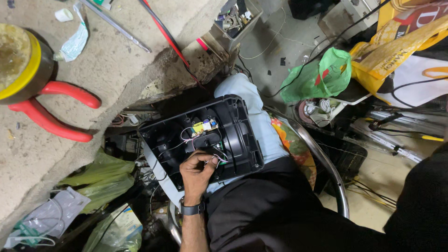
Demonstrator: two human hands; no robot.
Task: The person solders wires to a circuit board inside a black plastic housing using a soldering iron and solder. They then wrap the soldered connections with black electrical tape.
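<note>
A black plastic housing [238, 121] lies open on my lap, resting on my light blue trouser leg [254, 100]. Inside it sit a small yellow circuit board [204, 126] and thin white and pink wires [220, 159]. My left hand [196, 170], with a dark watch on the wrist, reaches into the housing from below, and its fingertips are pinched on those wires near the lower middle. My right hand is out of sight.
A concrete slab [107, 60] at the left carries red-handled pliers [51, 123], a round yellow-rimmed object [18, 60] and a red and black cable [168, 37]. A grey parts box [233, 21] stands above. Green bag [322, 77], yellow bags [401, 42] and a curved metal chair rim [326, 163] lie right.
</note>
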